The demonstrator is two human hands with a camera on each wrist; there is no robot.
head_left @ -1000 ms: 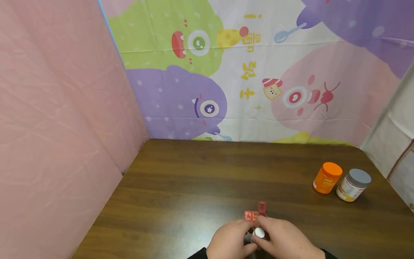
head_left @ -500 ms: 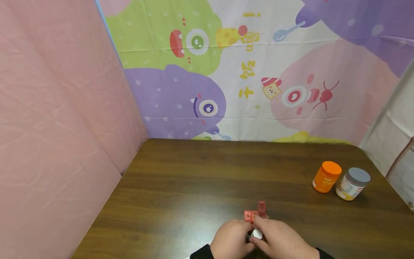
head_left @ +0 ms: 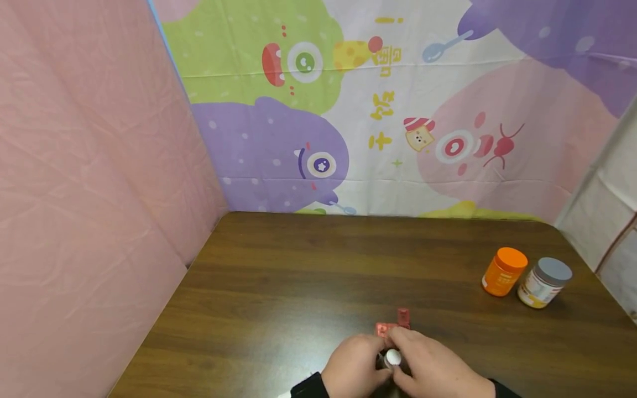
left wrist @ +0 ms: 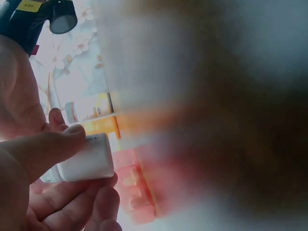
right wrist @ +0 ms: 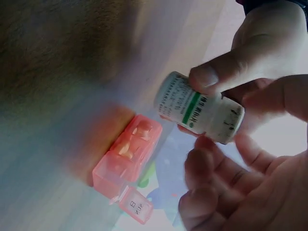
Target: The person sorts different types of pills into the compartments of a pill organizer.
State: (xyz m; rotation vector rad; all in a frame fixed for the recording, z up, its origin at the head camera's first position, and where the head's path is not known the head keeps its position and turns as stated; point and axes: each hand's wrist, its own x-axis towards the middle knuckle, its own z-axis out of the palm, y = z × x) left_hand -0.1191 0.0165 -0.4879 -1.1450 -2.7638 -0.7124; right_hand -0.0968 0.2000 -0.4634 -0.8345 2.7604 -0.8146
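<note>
A small white pill bottle (right wrist: 185, 103) with a green-striped label is between my two hands, low in the head view. My left hand (head_left: 352, 364) grips its body, thumb on the label. My right hand (head_left: 434, 362) has its thumb and fingers curled about the white cap (head_left: 393, 357), which is on the bottle. Just beyond the hands lies a red translucent pill organizer (right wrist: 127, 151). Its lid (right wrist: 136, 204) marked SUN stands raised, and tablets show in other compartments. My hands partly hide the organizer in the head view.
An orange jar (head_left: 504, 272) and a white jar with a grey lid (head_left: 544, 283) stand side by side at the right of the wooden table (head_left: 298, 276). A printed cloth (head_left: 383, 110) hangs behind; a pink one (head_left: 99, 166) is at the left.
Both hands stay round the bottle. My right thumb has shifted off the cap's near edge, leaving more of the cap in sight. The jars have not moved.
</note>
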